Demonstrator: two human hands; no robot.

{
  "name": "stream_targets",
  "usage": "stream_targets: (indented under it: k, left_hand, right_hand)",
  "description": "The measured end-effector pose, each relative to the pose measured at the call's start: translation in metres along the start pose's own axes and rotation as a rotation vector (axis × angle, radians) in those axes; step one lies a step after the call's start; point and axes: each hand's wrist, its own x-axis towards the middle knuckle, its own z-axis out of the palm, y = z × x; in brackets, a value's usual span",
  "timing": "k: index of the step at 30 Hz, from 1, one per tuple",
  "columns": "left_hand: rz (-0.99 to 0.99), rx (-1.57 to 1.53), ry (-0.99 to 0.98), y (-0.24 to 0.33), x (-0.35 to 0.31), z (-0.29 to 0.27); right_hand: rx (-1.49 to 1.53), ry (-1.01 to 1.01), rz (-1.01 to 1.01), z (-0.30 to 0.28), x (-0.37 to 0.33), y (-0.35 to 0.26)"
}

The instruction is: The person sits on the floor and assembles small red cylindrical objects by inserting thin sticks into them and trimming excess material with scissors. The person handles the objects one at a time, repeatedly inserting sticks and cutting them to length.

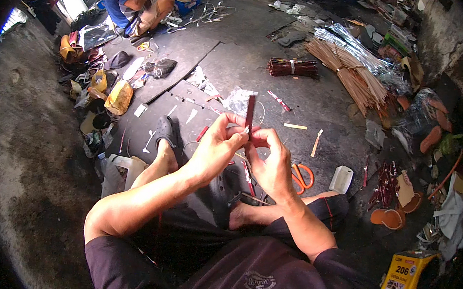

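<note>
Both my hands meet in front of me over the floor, around a dark red flat strip (pixel 250 109) that stands upright between them. My left hand (pixel 222 142) pinches the strip's lower part between thumb and fingers, where a small white bit shows. On the other side, my right hand (pixel 270 158) has its thumb and fingers closed at the strip's lower end. What exactly lies between those fingertips is partly hidden. Just right of my right hand, orange-handled scissors (pixel 302 178) lie on the floor, their blades covered by the hand.
A bundle of dark red strips (pixel 293 68) and a pile of brown strips (pixel 353 72) lie ahead. A white tray (pixel 341 179) and a yellow can (pixel 408 274) are at right. Yellow containers (pixel 119 97) stand left. Another person (pixel 131 3) sits at the far left.
</note>
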Motion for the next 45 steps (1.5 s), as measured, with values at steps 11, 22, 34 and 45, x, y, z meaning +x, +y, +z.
stream_targets:
  k: [11,22,34,45]
  left_hand:
    - [-0.015,0.070,0.008,0.013,0.006,-0.011]
    - [0.037,0.218,0.042,0.011,0.001,-0.002]
    - [0.072,0.263,0.062,0.015,-0.002,0.002]
    - [0.033,0.431,0.040,0.023,-0.009,0.000]
  right_hand:
    - [-0.245,-0.007,-0.148,-0.027,0.007,-0.014]
    - [-0.125,0.046,-0.060,-0.014,0.004,-0.010]
    - [-0.164,0.174,-0.200,-0.012,0.004,-0.012]
    - [-0.156,0.080,-0.144,-0.012,0.000,-0.013]
